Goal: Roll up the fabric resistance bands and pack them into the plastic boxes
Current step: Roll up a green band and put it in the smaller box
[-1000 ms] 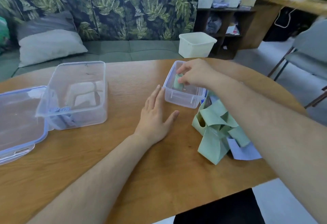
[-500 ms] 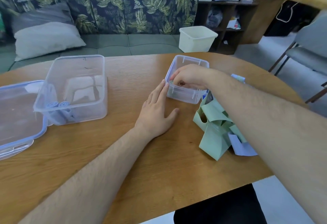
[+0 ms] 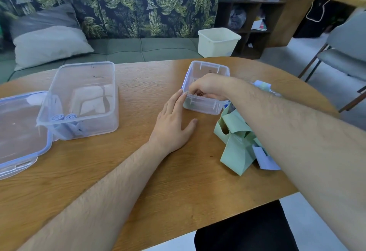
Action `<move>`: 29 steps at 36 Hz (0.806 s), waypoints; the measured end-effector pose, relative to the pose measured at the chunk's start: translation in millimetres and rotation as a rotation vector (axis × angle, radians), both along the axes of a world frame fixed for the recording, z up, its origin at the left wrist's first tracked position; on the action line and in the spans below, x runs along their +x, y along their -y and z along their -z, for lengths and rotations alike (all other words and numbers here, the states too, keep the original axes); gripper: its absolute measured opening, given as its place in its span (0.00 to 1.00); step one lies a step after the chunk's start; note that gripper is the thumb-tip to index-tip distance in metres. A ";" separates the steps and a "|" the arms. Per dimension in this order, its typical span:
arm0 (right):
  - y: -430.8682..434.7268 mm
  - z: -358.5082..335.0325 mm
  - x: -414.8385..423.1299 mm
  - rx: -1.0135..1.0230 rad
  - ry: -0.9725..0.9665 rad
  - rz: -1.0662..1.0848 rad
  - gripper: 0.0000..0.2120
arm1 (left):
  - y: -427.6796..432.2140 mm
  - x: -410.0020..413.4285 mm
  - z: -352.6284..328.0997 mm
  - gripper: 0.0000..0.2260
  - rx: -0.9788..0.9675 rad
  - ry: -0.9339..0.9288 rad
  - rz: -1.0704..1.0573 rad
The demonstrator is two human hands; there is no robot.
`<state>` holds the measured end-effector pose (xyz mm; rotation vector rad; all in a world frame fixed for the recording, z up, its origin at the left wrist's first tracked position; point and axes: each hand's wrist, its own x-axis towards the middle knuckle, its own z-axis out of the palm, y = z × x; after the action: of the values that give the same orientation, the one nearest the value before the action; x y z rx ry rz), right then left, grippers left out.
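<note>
Wooden counter (image 3: 178,181), rounded at the far edge. At far left, a clear blue-rimmed lid (image 3: 19,131) lying flat, meeting a large clear box (image 3: 83,100). Right of centre, a small clear box (image 3: 204,108). Just beside its near right corner, a loose heap of green bands (image 3: 235,147). Left hand (image 3: 172,126) flat on the wood, fingertips touching the small box.

We see right hand (image 3: 208,86) curled down inside small clear box (image 3: 210,68), left hand (image 3: 172,124) flat on bench (image 3: 138,171) touching its wall, loose green bands (image 3: 235,143) just beside.
</note>
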<state>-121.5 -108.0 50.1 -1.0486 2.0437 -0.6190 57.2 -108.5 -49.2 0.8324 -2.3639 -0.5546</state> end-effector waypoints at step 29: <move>-165.7 23.8 2.7 -0.492 -0.473 0.126 0.18 | -66.5 -41.2 -22.5 0.11 -0.148 -0.126 0.103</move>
<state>-118.8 57.7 26.2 -1.4638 2.4438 -1.0580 16.0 -42.1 -26.7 0.5958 -2.3086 -0.4534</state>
